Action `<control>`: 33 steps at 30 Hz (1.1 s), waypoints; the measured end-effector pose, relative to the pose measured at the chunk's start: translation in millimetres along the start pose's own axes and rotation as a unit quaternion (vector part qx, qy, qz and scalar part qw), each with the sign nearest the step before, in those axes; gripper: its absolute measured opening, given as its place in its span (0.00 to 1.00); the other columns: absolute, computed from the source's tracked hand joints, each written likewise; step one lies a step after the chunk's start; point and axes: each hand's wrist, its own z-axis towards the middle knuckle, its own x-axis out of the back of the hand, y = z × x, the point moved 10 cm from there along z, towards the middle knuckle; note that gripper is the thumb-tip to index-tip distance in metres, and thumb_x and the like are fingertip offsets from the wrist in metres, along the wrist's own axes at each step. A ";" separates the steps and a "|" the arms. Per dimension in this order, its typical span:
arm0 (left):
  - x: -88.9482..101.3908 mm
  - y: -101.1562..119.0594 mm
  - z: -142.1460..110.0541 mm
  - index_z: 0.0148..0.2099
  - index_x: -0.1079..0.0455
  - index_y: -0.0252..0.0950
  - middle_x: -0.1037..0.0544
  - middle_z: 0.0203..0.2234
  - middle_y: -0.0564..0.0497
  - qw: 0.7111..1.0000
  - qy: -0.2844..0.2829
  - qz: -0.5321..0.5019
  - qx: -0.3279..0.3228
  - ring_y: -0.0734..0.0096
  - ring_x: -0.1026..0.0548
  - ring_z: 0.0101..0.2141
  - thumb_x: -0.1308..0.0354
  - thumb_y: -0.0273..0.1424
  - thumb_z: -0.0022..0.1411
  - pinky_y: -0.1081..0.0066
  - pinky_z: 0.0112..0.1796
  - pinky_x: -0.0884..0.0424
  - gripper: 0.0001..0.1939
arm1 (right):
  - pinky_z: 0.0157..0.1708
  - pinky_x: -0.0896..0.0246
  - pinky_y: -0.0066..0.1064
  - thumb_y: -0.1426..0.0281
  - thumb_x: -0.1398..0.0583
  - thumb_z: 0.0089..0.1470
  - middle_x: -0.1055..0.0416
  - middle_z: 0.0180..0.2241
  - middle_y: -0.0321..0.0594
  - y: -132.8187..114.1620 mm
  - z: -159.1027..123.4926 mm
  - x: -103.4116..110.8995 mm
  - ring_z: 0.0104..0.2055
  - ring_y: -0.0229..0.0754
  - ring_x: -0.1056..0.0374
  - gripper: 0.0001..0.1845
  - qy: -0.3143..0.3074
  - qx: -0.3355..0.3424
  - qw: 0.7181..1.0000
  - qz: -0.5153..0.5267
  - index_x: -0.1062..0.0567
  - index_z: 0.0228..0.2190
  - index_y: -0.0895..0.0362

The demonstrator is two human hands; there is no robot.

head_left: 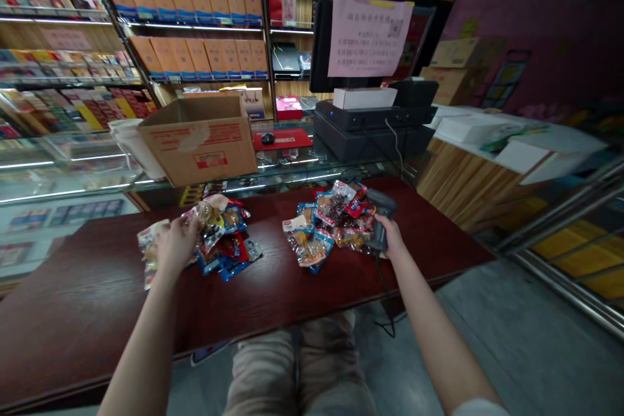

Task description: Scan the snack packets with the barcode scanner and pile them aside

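Note:
My right hand [392, 237] grips a black handheld barcode scanner [381, 208], its cable hanging off the table's front edge. Just left of the scanner lies a heap of small sealed snack packets [309, 240], some clear with brown food inside, others with blue or red edges. A second heap of similar packets [229, 244] is on the left part of the table. At that heap's left side my left hand [178, 244] has its fingers bent around a clear and white snack packet [151, 240]; the fingertips are partly hidden among the wrappers.
Both heaps rest on a dark red wooden table [273, 299]. Behind it, an open cardboard box [209, 149] stands on a glass counter [88, 166]. A monitor with a pink paper sign [368, 39] sits above a black cash drawer [370, 133]. A computer mouse [267, 138] lies nearby.

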 end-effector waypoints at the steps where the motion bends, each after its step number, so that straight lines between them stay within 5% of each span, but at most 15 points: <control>1: 4.5 6.0 -3.6 0.57 0.32 0.26 0.31 0.50 0.25 1.000 0.013 0.008 0.007 0.34 0.33 0.52 0.53 0.43 0.64 0.42 0.47 0.36 0.29 | 0.22 0.41 0.25 0.60 0.32 0.34 0.29 0.20 0.33 4.0 -1.1 -4.8 0.21 0.34 0.36 0.20 0.000 -0.001 1.000 0.004 0.22 0.31 0.59; 4: 22.2 56.2 -24.7 0.58 0.34 0.27 0.34 0.54 0.27 0.994 0.087 0.033 -0.060 0.36 0.37 0.55 0.54 0.40 0.65 0.43 0.51 0.41 0.27 | 0.18 0.46 0.25 0.60 0.32 0.34 0.30 0.18 0.33 10.9 -5.2 -14.9 0.19 0.33 0.39 0.19 0.020 -0.001 1.000 0.005 0.23 0.29 0.59; 6: 17.0 101.9 -47.4 0.54 0.31 0.30 0.31 0.51 0.31 0.985 0.088 0.056 -0.138 0.41 0.35 0.52 0.57 0.38 0.67 0.47 0.51 0.40 0.23 | 0.17 0.48 0.25 0.59 0.32 0.33 0.31 0.18 0.32 11.8 -9.0 -17.7 0.18 0.33 0.40 0.17 0.049 0.011 0.999 0.004 0.25 0.25 0.59; 9: -21.6 163.0 -88.4 0.53 0.31 0.32 0.30 0.51 0.33 0.963 0.013 0.115 -0.243 0.40 0.34 0.52 0.56 0.41 0.67 0.48 0.49 0.39 0.23 | 0.17 0.48 0.26 0.58 0.33 0.33 0.32 0.17 0.32 13.6 -15.8 -20.9 0.17 0.33 0.42 0.17 0.087 0.029 0.996 0.010 0.29 0.21 0.57; 11: -60.8 184.8 -111.8 0.52 0.32 0.29 0.27 0.46 0.33 0.952 -0.084 0.127 -0.264 0.44 0.30 0.49 0.57 0.43 0.67 0.53 0.47 0.36 0.25 | 0.18 0.46 0.27 0.57 0.33 0.34 0.32 0.17 0.31 13.6 -20.2 -21.7 0.17 0.34 0.41 0.18 0.108 0.047 0.993 0.012 0.28 0.23 0.56; 14: -115.6 186.9 -129.3 0.53 0.35 0.22 0.27 0.44 0.28 0.945 -0.224 0.115 -0.207 0.41 0.26 0.46 0.52 0.51 0.64 0.56 0.44 0.33 0.34 | 0.20 0.44 0.27 0.57 0.33 0.36 0.31 0.17 0.31 12.6 -24.3 -21.7 0.18 0.35 0.39 0.18 0.131 0.077 0.988 0.008 0.27 0.26 0.56; 19: -154.7 194.2 -116.8 0.61 0.45 0.22 0.28 0.49 0.26 0.939 -0.286 -0.070 -0.178 0.46 0.25 0.49 0.39 0.40 0.57 0.60 0.45 0.31 0.38 | 0.20 0.43 0.29 0.57 0.36 0.40 0.33 0.17 0.30 17.0 -24.3 -21.1 0.18 0.37 0.39 0.14 0.164 0.096 0.982 -0.007 0.30 0.25 0.54; 26: -148.8 171.9 -81.2 0.58 0.42 0.32 0.25 0.42 0.44 0.901 -0.182 -0.384 -0.088 0.62 0.24 0.42 0.34 0.31 0.50 0.62 0.46 0.29 0.35 | 0.25 0.39 0.27 0.60 0.36 0.41 0.32 0.20 0.30 -4.2 -39.9 -35.0 0.22 0.36 0.37 0.14 0.132 0.148 0.980 -0.004 0.29 0.30 0.55; 30: -139.6 159.0 -72.7 0.59 0.43 0.36 0.27 0.40 0.48 0.859 -0.112 -0.491 -0.095 0.68 0.25 0.39 0.36 0.31 0.52 0.65 0.43 0.27 0.34 | 0.22 0.39 0.27 0.60 0.35 0.42 0.34 0.19 0.29 -9.5 -41.3 -76.4 0.20 0.35 0.38 0.16 -0.016 0.086 0.996 0.019 0.29 0.32 0.55; 33: -141.8 158.1 -69.5 0.62 0.46 0.38 0.27 0.42 0.47 0.830 -0.123 -0.533 -0.107 0.70 0.24 0.37 0.38 0.31 0.53 0.67 0.41 0.26 0.36 | 0.19 0.39 0.28 0.60 0.34 0.42 0.34 0.19 0.30 7.0 -41.5 -118.9 0.18 0.35 0.37 0.17 -0.154 -0.014 0.987 0.029 0.30 0.32 0.55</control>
